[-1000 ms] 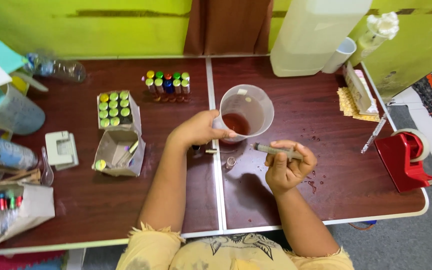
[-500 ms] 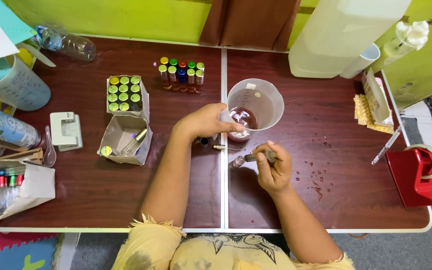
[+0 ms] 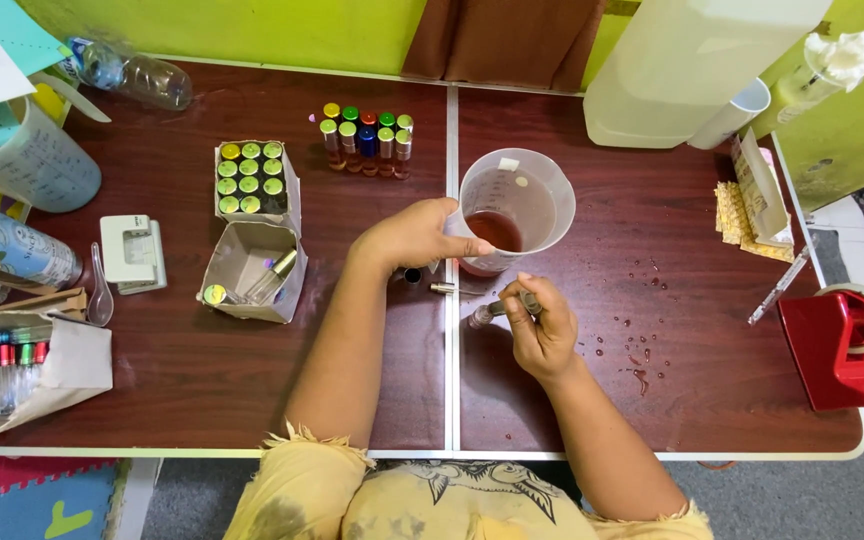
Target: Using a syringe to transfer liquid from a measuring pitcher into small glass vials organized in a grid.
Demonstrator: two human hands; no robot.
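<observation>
My left hand (image 3: 414, 238) grips the near side of a clear plastic measuring cup (image 3: 517, 205) that holds a little dark reddish liquid. My right hand (image 3: 542, 330) pinches a small glass vial (image 3: 492, 312) with a metal end, tilted low over the table just in front of the cup. A small dark cap (image 3: 412, 275) and a thin metal piece (image 3: 444, 288) lie on the table between my two hands.
A cluster of small bottles with coloured caps (image 3: 364, 135) stands behind the cup. Two open cartons (image 3: 249, 225) of vials sit at left, a red tape dispenser (image 3: 837, 345) at right, a large white jug (image 3: 687, 65) at the back. Drops of liquid (image 3: 637, 355) spot the table.
My right hand has drawn in toward the cup, turning the vial from level to tilted. My left hand has stayed on the cup. The view has shifted slightly.
</observation>
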